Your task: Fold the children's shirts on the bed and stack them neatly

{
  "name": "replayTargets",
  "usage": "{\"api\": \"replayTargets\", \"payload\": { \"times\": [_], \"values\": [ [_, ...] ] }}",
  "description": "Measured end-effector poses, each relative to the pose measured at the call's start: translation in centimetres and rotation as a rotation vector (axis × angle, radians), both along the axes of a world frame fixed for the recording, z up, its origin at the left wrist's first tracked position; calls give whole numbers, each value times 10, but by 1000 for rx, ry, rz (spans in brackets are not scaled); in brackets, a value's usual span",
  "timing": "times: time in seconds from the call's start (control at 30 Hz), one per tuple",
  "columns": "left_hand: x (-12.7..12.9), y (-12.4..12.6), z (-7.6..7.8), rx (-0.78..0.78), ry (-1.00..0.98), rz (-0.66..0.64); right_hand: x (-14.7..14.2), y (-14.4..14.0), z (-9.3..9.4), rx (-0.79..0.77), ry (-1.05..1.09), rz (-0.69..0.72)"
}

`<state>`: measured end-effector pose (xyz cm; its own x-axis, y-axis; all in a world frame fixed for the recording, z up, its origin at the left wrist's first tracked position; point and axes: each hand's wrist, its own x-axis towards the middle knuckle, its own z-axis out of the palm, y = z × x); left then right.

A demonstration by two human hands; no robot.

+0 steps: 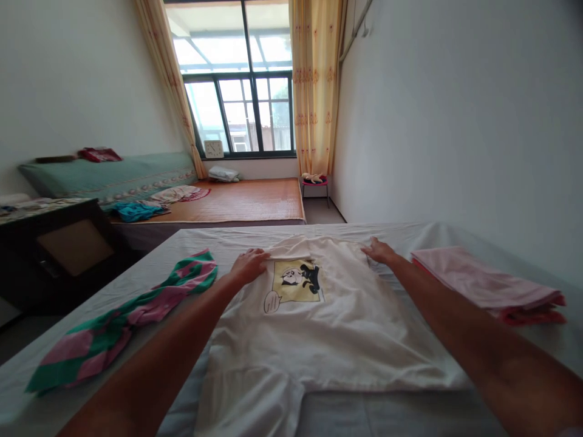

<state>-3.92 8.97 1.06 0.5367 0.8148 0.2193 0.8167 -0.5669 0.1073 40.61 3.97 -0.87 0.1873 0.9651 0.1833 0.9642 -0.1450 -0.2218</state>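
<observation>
A white T-shirt (337, 340) lies spread over the grey-white sheet in front of me, somewhat wrinkled. On it is a yellow print (297, 280) with a black-and-white cartoon figure and a speech bubble. My left hand (250, 265) is closed on the shirt's far left edge, beside the print. At the far right edge, my right hand (378, 250) pinches the cloth between thumb and fingers. One sleeve (250, 400) stretches toward me at the lower left.
Left of the shirt lies a bunched green-and-pink striped cloth (132, 321). Folded pink cloth (483, 279) rests on the right, near the wall. Beyond stand a mat-topped bed (246, 197), a dark cabinet (59, 255) and a small red stool (315, 182) under the curtained window.
</observation>
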Motion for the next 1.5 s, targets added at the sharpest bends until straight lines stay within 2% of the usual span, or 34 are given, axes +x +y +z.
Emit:
{"api": "replayTargets", "payload": {
  "times": [0.1, 0.17, 0.23, 0.33, 0.43, 0.5, 0.57, 0.6, 0.67, 0.73, 0.77, 0.8, 0.87, 0.93, 1.03, 1.13, 1.23, 1.33, 1.4, 1.5],
  "values": [
    [13, 8, 1, 36, 71, -7, -6, 21, -12, 12, 30, -29],
    [17, 17, 1, 39, 88, 25, -5, 34, -12, 20, 48, -31],
    [16, 31, 3, 30, 28, 145, 1, 45, -7, 42, 56, -51],
    [6, 60, 6, 26, -172, 390, 15, 59, 4, 121, 53, -130],
    [-6, 89, 6, 20, -333, 499, 19, 68, 10, 251, 74, -214],
    [-9, 98, 4, 12, -367, 523, 12, 69, 10, 340, 68, -194],
    [-6, 94, 3, 64, -378, 511, -3, 64, 7, 380, 39, -75],
    [-4, 87, 2, 104, -381, 454, -13, 59, 4, 366, 27, 24],
    [0, 66, -1, 122, -348, 201, -31, 43, -3, 249, 12, 276],
    [-3, 40, -7, -16, -246, -122, -42, 22, -12, 61, 2, 492],
    [-7, 26, -11, -121, -181, -237, -43, 10, -17, -15, -4, 548],
    [-14, 13, -16, -206, -125, -299, -41, -3, -23, -64, -10, 561],
    [-34, -11, -22, -286, -64, -315, -26, -26, -32, -91, -22, 484],
    [-57, -35, -21, -292, -59, -301, -5, -48, -36, -92, -25, 363],
    [-89, -75, -3, -342, -64, -368, 18, -86, -26, -75, -15, 265],
    [-109, -121, 22, -437, -53, -464, 13, -141, 4, -43, 81, 393],
    [-118, -158, 36, -497, -36, -500, -9, -204, 36, -281, 277, 580],
    [-117, -174, 34, -445, -33, -489, -23, -252, 44, -399, 325, 666],
    [-114, -175, 28, -392, -36, -498, -22, -267, 34, -353, 302, 633],
    [-108, -173, 20, -341, -76, -509, -13, -269, 15, -234, 245, 540]
  ]
}}
